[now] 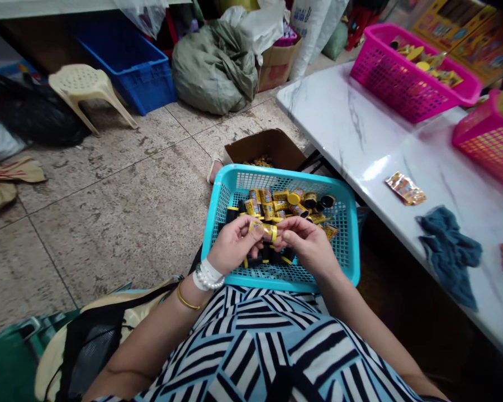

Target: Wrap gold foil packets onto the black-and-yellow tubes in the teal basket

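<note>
Between my hands, above a turquoise plastic basket (356, 245), is a small canister (263, 229) with a yellow printed label and a yellow end, lying roughly sideways. My left hand (233, 241) is closed round its left part, thumb on the label. My right hand (310, 244) is pinched, its fingertips at the yellow end; part of the grip is hidden behind the fingers. In the basket, on my lap, lie several similar labelled canisters (269, 211) toward the far side. Black canisters with yellow rims (287, 255) lie nearer me, partly under my hands.
At the right stands a marble-patterned table (331, 117) bearing pink baskets (402, 89), a shiny wrapper sheet (406, 188) and a blue cloth (448, 248). Beyond my basket is a cardboard box (289, 148). A plastic stool (81, 81) and blue crate (151, 84) stand far left.
</note>
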### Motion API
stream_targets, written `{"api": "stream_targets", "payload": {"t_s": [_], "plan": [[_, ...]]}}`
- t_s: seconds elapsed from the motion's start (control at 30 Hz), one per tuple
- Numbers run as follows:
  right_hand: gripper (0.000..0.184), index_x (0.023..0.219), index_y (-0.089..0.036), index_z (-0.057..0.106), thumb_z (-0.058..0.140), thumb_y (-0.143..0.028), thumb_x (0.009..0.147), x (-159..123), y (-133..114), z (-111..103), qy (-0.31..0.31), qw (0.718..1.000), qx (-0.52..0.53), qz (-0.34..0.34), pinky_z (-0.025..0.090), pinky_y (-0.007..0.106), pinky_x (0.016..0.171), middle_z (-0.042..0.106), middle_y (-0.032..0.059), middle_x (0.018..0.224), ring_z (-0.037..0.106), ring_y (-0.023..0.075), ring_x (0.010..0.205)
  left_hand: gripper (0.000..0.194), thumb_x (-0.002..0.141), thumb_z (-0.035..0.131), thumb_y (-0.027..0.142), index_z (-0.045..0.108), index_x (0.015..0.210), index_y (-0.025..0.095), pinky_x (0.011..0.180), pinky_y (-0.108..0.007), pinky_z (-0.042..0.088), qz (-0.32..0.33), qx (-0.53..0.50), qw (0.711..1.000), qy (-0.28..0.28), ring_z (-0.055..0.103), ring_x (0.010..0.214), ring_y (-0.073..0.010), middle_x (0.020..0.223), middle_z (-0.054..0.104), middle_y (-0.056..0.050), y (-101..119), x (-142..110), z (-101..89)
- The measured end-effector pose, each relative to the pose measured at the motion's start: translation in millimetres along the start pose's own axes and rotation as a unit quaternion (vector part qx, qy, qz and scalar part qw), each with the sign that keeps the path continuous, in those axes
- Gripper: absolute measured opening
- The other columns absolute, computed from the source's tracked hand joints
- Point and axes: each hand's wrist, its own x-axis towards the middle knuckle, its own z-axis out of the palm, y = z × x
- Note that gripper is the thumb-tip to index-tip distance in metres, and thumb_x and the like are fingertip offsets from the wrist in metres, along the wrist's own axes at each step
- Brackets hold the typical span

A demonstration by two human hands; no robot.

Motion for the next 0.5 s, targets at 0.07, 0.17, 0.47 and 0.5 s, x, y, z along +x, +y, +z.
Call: {"api": "stream_targets", "payload": {"t_s": [0.07,0.17,0.47,0.5], "plan": [[0.038,0.112,-0.024,0.069,0.079,-0.036,0.078,-2,-2,-5,-0.050,0.999,0.004,-0.008,0.062,0.032,0.066,0.071,0.0025,0.095,0.069,0.0134,0.068,0.039,0.080,0.069,0.054,0.060,0.081,0.017,0.037,-0.017,0.035,-0.054,-0.021,0.998,-0.016,0.049,0.036,-0.0072,0.056,0.062,0.001,-3,1,-0.5],[0.028,0.105,-0.027,0.074,0.079,-0.033,0.078,-7,-6,-6,-0.094,0.995,-0.035,-0.025,0.062,0.031,0.063,0.067,0.0041,0.107,0.067,0.0122,0.068,0.045,0.078,0.069,0.060,0.057,0.077,0.017,0.032,-0.016,0.029,-0.104,-0.071,0.992,-0.029,0.044,0.031,-0.0059,0.049,0.058,0.002,-6,1,2.7],[0.015,0.090,-0.030,0.079,0.077,-0.019,0.081,-13,-6,5,0.000,0.955,-0.191,-0.227,0.055,0.030,0.069,0.068,0.0002,0.078,0.063,0.0144,0.073,0.046,0.073,0.075,0.058,0.055,0.074,0.016,0.033,-0.016,0.030,-0.146,-0.192,0.969,-0.045,0.038,0.026,-0.0037,0.043,0.054,0.005,-6,-4,10.4],[0.016,0.092,-0.030,0.079,0.076,-0.018,0.081,-13,-6,5,0.003,0.951,-0.204,-0.234,0.055,0.031,0.070,0.069,0.0006,0.080,0.064,0.0149,0.075,0.046,0.073,0.075,0.058,0.055,0.074,0.016,0.033,-0.016,0.030,-0.148,-0.199,0.968,-0.046,0.037,0.026,-0.0037,0.042,0.054,0.006,-6,-4,10.4]]}}
